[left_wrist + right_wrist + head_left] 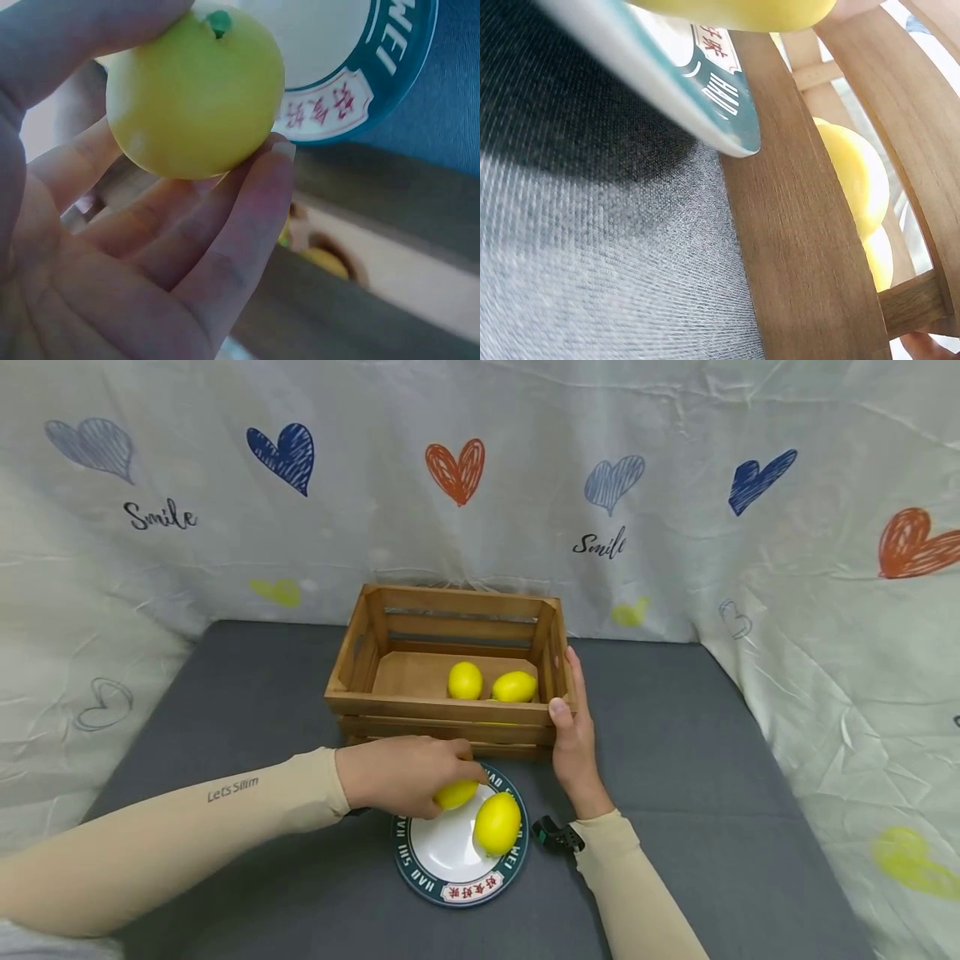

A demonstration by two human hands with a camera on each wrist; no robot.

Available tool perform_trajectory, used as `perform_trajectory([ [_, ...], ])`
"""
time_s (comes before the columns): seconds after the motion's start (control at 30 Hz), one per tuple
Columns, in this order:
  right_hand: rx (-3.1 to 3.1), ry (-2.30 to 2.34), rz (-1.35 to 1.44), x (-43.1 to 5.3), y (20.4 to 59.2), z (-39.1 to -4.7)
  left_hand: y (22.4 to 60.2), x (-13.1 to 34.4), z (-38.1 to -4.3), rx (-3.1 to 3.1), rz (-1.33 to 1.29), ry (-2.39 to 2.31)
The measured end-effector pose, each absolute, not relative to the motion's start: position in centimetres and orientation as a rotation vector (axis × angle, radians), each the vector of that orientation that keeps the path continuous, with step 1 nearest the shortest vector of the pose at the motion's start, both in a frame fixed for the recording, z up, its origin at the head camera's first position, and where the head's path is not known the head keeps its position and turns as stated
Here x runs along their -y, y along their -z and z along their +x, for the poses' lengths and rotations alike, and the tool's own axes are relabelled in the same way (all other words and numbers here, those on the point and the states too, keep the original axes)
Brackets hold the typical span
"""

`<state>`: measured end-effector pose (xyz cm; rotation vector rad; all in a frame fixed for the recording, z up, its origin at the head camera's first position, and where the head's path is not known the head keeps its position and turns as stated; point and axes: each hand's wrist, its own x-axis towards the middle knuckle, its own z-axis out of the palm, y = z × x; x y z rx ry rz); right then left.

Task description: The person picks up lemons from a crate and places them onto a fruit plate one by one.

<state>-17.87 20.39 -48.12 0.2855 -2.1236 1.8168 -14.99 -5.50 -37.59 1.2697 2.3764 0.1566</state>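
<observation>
My left hand point(412, 771) pinches a yellow lemon point(195, 97) between thumb and fingers, over the plate's far left part. A small green stem tip shows on that lemon in the left wrist view. Another lemon point(497, 823) lies on the right side of the white plate point(450, 847), which has a dark green lettered rim. Just behind the plate stands a slatted wooden crate point(450, 703). Inside, toward its front right, are two lemons, one upright point(465, 681) and one on its side point(513, 687). My right hand point(576, 743) holds the crate's right end, thumb on the front corner.
Dark grey cloth covers the table point(675, 760). A pale curtain point(525, 460) printed with hearts hangs behind the crate and down both sides. A black band point(557, 835) is on the right wrist, close to the plate's right edge.
</observation>
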Motion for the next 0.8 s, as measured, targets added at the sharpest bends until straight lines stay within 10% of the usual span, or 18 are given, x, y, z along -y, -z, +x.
perform_trajectory([
  [0.8,2.122,-1.82,0.297,-20.5,48.2,-17.9,39.7,4.5,-14.5,-2.408,1.279,-0.085],
])
